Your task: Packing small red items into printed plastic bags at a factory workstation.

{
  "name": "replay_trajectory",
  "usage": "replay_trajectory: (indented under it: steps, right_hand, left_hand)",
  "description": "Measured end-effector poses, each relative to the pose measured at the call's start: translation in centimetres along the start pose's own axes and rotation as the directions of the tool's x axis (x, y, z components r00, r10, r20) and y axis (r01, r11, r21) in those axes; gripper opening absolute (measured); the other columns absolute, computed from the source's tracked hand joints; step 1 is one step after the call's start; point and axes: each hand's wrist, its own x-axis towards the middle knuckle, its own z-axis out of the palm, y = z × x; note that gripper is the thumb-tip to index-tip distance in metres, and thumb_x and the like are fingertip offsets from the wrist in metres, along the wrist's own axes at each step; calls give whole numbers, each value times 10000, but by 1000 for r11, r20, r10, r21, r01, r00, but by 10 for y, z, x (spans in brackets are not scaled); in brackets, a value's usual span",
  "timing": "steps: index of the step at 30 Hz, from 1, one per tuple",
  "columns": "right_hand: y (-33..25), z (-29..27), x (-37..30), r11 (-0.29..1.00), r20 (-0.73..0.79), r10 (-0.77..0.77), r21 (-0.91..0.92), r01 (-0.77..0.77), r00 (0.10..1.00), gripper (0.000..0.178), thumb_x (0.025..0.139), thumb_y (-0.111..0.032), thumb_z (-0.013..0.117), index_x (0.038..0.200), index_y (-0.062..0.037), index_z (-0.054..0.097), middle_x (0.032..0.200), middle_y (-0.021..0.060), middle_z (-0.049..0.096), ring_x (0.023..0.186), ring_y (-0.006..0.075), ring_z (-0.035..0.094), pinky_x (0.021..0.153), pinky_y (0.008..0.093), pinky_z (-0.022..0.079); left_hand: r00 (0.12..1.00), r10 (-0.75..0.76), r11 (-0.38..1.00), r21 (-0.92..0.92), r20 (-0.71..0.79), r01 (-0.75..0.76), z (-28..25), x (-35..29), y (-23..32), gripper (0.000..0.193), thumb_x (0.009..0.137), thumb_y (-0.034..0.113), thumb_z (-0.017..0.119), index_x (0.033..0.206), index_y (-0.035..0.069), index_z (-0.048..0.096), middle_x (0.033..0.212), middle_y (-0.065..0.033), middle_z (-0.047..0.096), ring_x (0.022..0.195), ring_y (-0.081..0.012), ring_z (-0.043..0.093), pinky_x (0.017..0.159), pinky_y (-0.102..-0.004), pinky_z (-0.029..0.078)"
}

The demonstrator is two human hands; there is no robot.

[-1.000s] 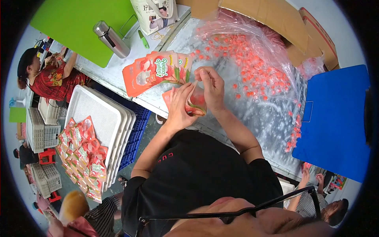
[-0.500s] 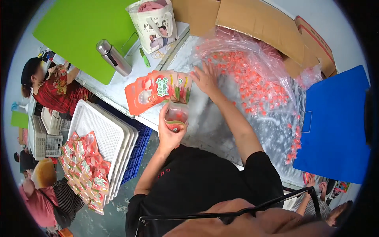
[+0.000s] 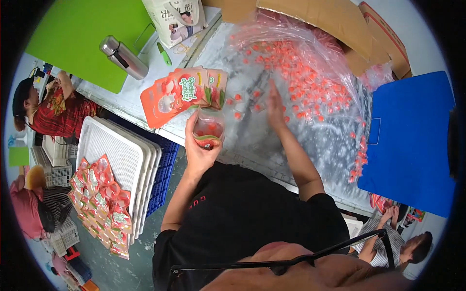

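Observation:
My left hand (image 3: 198, 156) is closed around an open-topped candy pouch (image 3: 209, 118), held upright at the table's near edge. Red wrapped candies show inside its mouth. My right hand (image 3: 275, 107) is on edge over the table, slightly blurred, its fingers stretched out and nothing visible in them. Several loose red candies (image 3: 238, 115) lie between it and the pouch. Beyond and to its right spreads a large pile of the same candies (image 3: 318, 94), partly under clear plastic sheeting (image 3: 310, 41). Flat red pouches (image 3: 170, 99) lie in an overlapping stack just beyond my left hand.
Filled pouches (image 3: 102, 203) cover part of a stacked white tray (image 3: 114, 140) at left. A steel flask (image 3: 124, 58), green-handled knife (image 3: 164, 54) and white bag (image 3: 177, 22) stand or lie farther back. A blue panel (image 3: 407, 145) borders the right. Co-workers sit on both sides.
My right hand has moved right and turned from palm-down to on edge, and loose candies now lie to its left. My left hand still holds the pouch. The view has shifted slightly.

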Motion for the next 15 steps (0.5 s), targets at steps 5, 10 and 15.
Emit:
replay_trajectory:
  steps: [5, 10, 15]
  right_hand:
    - [-2, -44, -9, 983, -9, 161, -83, -161, 987, 465, 1010, -248, 380, 1433, -55, 400, 1469, 180, 402, 1363, 350, 362, 1143, 450, 232]
    - [-33, -53, -4, 994, 45, 83, -78, -79, 996, 466, 1008, -234, 381, 1436, -51, 389, 1463, 206, 401, 1382, 356, 338, 1168, 449, 210]
    - [-25, -33, -6, 972, -35, 234, 6, -233, 972, 448, 1001, -211, 400, 1414, -40, 416, 1435, 219, 428, 1353, 360, 380, 1133, 434, 282]
  left_hand:
    - [994, 107, 993, 51, -29, -105, -4, -5, -13, 892, 662, 6, 788, 1421, -14, 319, 1307, -174, 483, 1153, -239, 526, 950, -341, 451]
    - [995, 90, 994, 67, -52, -86, -9, -8, -11, 897, 667, 30, 793, 1417, -26, 306, 1328, -200, 472, 1190, -267, 521, 1006, -373, 422]
    - [992, 98, 992, 89, -83, -90, -12, -7, -6, 886, 663, 39, 797, 1407, -29, 319, 1338, -205, 480, 1217, -284, 511, 1029, -390, 409]
